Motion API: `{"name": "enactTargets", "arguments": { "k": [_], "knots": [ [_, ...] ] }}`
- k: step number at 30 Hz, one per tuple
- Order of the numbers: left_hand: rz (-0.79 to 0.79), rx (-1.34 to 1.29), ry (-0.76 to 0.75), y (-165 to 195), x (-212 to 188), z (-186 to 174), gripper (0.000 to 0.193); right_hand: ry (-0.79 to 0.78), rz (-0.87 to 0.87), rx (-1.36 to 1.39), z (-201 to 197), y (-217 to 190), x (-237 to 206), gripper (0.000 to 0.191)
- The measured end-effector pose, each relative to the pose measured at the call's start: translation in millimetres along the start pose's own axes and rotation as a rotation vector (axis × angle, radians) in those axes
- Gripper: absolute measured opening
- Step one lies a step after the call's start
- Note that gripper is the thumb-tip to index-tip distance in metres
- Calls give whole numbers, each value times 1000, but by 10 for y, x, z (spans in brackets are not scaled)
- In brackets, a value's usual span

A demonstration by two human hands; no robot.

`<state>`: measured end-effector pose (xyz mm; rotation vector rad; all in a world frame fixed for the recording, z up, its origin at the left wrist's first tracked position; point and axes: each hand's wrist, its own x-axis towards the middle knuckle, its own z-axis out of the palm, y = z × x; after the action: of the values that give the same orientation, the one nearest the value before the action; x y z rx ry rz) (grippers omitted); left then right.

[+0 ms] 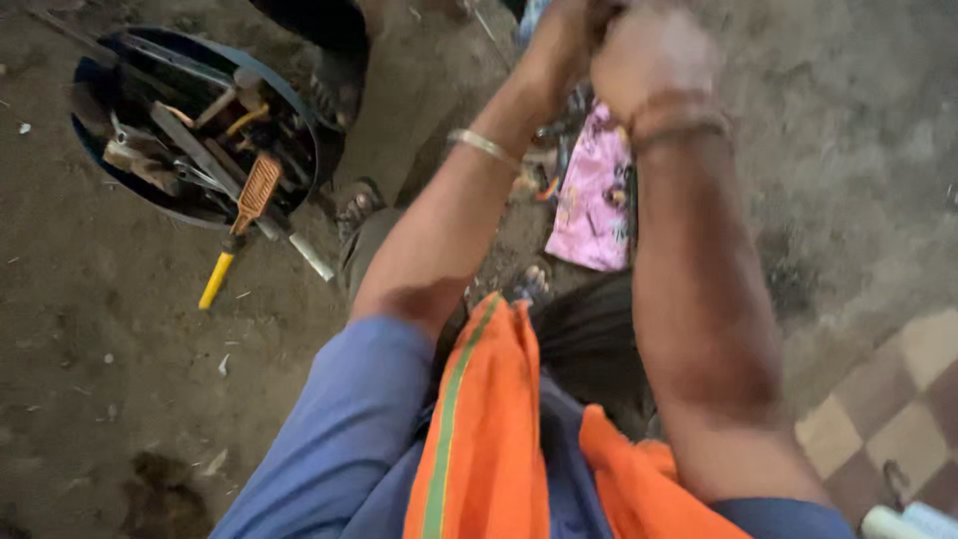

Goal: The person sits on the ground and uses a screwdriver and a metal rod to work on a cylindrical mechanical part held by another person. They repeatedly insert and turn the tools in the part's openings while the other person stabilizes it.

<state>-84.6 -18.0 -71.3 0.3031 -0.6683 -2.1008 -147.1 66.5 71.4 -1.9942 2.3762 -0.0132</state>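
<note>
Both my arms reach forward and meet at the top of the view. My left hand (pixel 561 35) and my right hand (pixel 649 55) are closed together against each other, blurred by motion, and I cannot tell what they grip. A thin metal bangle (pixel 483 146) sits on my left forearm and a band (pixel 679 125) circles my right wrist. Below the hands a pink printed cloth (pixel 591 205) lies on the dirt ground. An orange scarf with a green stripe (pixel 479 429) hangs over my blue top.
A round dark tub (pixel 299 110) at the upper left holds several metal tools, with an orange-and-yellow-handled brush (pixel 244 215) sticking out over its rim. A sandalled foot (pixel 354 208) stands beside it. Checked tiles (pixel 898 399) lie at the lower right.
</note>
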Motion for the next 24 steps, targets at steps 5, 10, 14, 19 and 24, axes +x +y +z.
{"name": "enactTargets", "arguments": {
  "k": [5,10,14,19,24],
  "knots": [
    [-229,-317,-278,-150,109,66,42,437,-57,2,283,-6,23,21],
    [-299,-256,-322,-27,-9,38,46,443,-200,-201,493,118,16,17],
    [-82,-67,-197,-13,-128,118,44,322,-454,-248,399,267,36,15],
    [263,135,-56,-141,-131,210,39,278,-690,-169,209,334,127,18],
    [533,680,72,-116,-228,103,37,114,-810,-187,77,397,225,17]
  ]
}}
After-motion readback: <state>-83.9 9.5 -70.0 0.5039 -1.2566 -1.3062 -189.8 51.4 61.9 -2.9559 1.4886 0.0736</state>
